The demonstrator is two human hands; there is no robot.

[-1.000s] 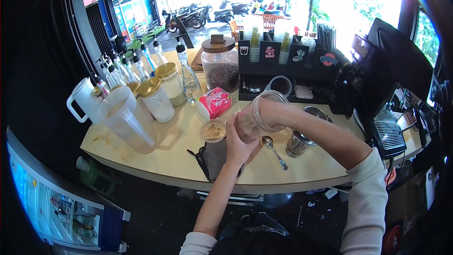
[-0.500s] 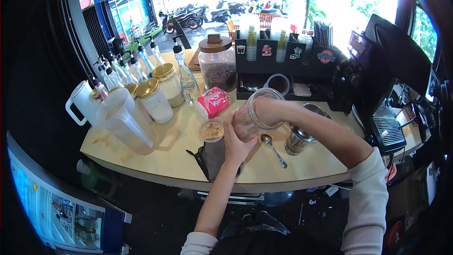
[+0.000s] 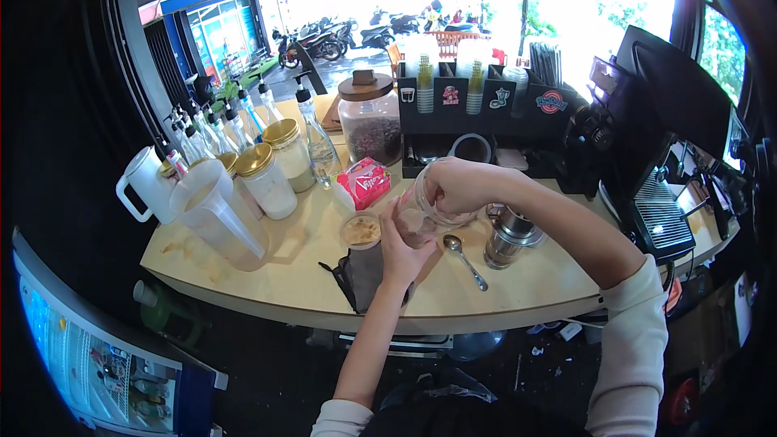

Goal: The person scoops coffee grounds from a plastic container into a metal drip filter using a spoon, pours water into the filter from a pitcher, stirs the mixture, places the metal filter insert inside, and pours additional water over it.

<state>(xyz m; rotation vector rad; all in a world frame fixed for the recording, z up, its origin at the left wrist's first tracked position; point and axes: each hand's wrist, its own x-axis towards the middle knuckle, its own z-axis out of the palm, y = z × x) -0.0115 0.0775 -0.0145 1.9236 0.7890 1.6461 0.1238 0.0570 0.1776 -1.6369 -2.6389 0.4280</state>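
Note:
My left hand [image 3: 402, 252] is wrapped round a clear jar [image 3: 422, 214], which leans with its mouth to the upper right. My right hand [image 3: 460, 186] is at that mouth, its curled fingers inside the rim; what they hold, if anything, is hidden. A small tub of tan powder [image 3: 361, 230] sits just left of my left hand, beside a dark cloth [image 3: 358, 277]. Right of the jar lie a metal spoon [image 3: 465, 262] and a glass with a metal dripper [image 3: 511, 236] on top. A pink tissue pack [image 3: 364, 184] lies behind the tub.
On the left stand a plastic measuring jug [image 3: 218, 210], gold-lidded jars [image 3: 271, 186] and pump bottles [image 3: 320, 142]. A wooden-lidded bean jar [image 3: 370, 121] and a black cup organizer [image 3: 477, 117] line the back. An espresso machine [image 3: 660, 218] is at right.
My right hand has drawn part-way back out of the jar, so its knuckles now show at the rim. My left hand keeps its hold on the jar.

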